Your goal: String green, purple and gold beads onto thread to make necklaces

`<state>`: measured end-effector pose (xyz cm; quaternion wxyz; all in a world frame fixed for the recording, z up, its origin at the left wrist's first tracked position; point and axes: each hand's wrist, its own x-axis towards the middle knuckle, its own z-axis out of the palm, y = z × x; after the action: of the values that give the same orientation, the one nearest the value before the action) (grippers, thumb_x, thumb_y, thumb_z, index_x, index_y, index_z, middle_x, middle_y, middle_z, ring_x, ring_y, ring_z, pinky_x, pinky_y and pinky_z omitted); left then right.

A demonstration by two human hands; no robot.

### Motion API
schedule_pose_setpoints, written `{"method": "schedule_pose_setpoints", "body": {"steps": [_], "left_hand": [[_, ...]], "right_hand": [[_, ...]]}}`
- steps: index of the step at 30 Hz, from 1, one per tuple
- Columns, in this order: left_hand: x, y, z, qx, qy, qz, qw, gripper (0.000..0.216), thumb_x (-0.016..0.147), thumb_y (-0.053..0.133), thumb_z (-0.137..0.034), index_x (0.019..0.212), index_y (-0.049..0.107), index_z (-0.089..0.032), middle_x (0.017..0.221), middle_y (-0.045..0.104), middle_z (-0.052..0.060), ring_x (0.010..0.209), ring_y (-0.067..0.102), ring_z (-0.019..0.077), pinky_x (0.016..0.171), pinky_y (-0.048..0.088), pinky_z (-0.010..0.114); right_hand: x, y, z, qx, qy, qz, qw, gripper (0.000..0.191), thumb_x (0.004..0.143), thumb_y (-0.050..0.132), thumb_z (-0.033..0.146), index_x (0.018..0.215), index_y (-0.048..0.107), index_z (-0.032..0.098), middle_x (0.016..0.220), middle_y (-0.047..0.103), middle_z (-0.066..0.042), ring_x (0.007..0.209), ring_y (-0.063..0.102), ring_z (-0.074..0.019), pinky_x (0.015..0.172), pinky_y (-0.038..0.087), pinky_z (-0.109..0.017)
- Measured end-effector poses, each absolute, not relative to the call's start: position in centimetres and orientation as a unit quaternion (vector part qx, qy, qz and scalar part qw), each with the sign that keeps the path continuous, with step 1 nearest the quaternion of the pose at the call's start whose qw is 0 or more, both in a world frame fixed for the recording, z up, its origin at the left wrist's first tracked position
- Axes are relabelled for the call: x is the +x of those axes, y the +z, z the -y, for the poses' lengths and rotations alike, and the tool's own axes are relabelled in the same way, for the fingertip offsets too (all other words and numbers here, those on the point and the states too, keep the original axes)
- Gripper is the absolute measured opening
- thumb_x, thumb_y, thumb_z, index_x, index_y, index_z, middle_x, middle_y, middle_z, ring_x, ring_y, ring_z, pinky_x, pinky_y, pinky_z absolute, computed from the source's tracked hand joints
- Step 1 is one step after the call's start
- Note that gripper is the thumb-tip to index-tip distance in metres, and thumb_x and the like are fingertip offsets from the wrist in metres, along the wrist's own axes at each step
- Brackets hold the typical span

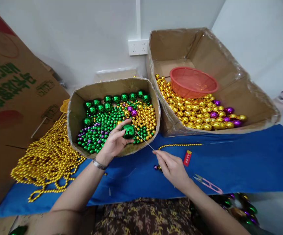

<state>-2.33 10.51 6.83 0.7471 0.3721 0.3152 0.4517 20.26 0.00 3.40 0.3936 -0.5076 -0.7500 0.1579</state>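
I have my left hand raised over the near rim of the smaller cardboard box, its fingers closed around a large green ball bead, which sits just above the mixed green, gold and purple beads filling that box. My right hand hovers over the blue cloth covering the counter, near its front edge, with thumb and forefinger pinched on a thin needle. The needle slants up toward the green ball bead, and its tip looks to be touching the bead, though it is too fine for me to be sure.

A short strand of small gold beads lies on the cloth just beyond my right hand, running toward the counter's right side. Beside that hand lie a small red lighter and, nearer the front edge, a pair of pink thread snips. A few loose beads rest on the cloth under my right fingers.

At the counter's back right stands a larger cardboard box, lined with clear film, holding bigger gold and purple balls and a red plastic basket resting on them. Toward the left edge, a heap of strung gold beads spills against a flattened carton leaning at the wall. A white wall socket sits behind the boxes.
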Motion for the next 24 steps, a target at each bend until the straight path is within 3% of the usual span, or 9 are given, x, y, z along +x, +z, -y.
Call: {"method": "schedule_pose_setpoints", "body": {"steps": [9,20,24], "left_hand": [[-3.0,6.2,-10.2,0.449,0.432,-0.297,0.724,0.045,0.076,0.070,-0.027,0.118,0.056,-0.019,0.128,0.058,0.012,0.096,0.065,0.0214,0.070,0.060,0.029],[-3.5,6.5,-10.2,0.493,0.418,-0.306,0.699,0.050,0.077,0.070,-0.029,0.125,0.058,-0.021,0.134,0.054,0.011,0.088,0.064,0.0180,0.067,0.056,0.027],[-3.4,6.2,-9.8,0.572,0.418,-0.320,0.629,0.059,0.074,0.075,-0.025,0.129,0.055,-0.021,0.123,0.061,0.010,0.099,0.062,0.0200,0.084,0.052,0.030]], "right_hand": [[21.3,3.1,0.0,-0.512,0.129,0.770,0.358,0.029,0.097,0.041,0.021,0.113,0.066,0.019,0.096,0.075,-0.008,0.082,0.073,-0.0180,0.079,0.059,-0.030],[22.5,2.8,0.2,-0.508,0.078,0.798,0.314,0.030,0.097,0.041,0.021,0.112,0.067,0.018,0.089,0.074,-0.008,0.076,0.071,-0.0169,0.073,0.057,-0.028],[22.7,2.6,0.3,-0.510,-0.006,0.822,0.254,0.029,0.095,0.044,0.018,0.111,0.068,0.017,0.072,0.069,-0.005,0.064,0.066,-0.0155,0.063,0.053,-0.025]]}}
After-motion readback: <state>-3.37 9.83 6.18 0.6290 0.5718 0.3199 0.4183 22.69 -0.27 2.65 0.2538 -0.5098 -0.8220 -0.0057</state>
